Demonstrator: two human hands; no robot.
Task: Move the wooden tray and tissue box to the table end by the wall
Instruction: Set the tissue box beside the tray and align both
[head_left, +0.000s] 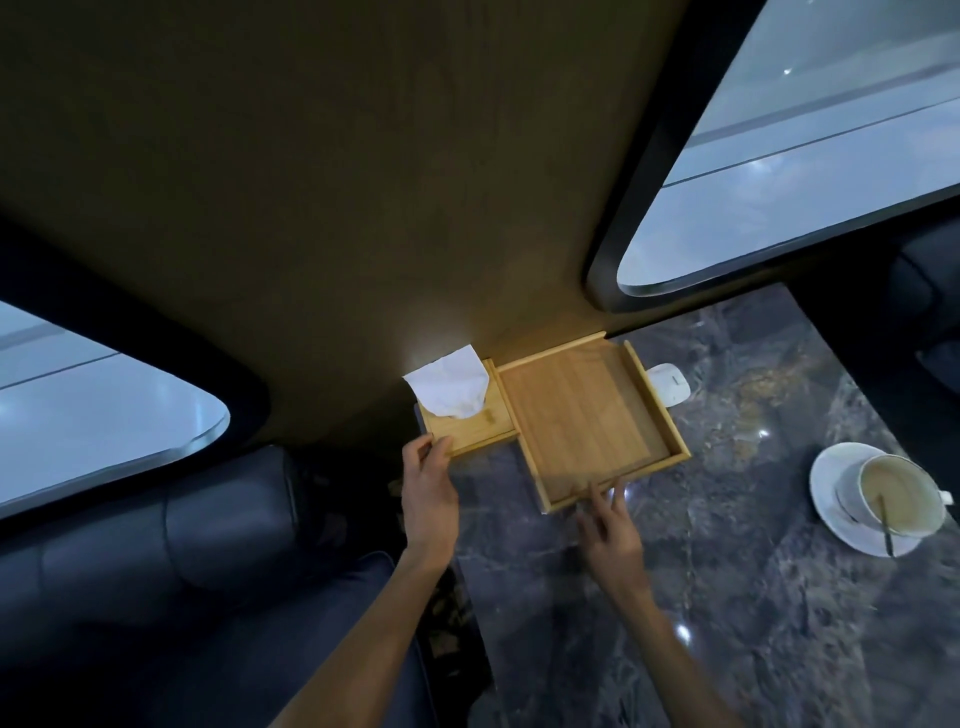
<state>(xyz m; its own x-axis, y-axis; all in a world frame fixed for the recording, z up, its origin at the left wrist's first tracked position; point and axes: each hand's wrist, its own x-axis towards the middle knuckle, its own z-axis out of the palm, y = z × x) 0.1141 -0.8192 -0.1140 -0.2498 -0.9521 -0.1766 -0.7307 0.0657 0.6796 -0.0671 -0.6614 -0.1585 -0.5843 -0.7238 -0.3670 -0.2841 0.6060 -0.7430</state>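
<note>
An empty wooden tray (587, 415) lies on the dark marble table (727, 597) with its far edge against the brown wall. Touching its left side is a wooden tissue box (467, 428) with a white tissue (451, 387) sticking up from it. My left hand (428, 488) has its fingers curled on the near left corner of the tissue box. The fingertips of my right hand (610, 525) rest spread on the tray's near rim, without wrapping it.
A white cup with a spoon on a saucer (878, 499) stands at the table's right. A small white device (670, 384) lies just right of the tray. A dark sofa (182, 545) runs along the left. Windows flank the wall.
</note>
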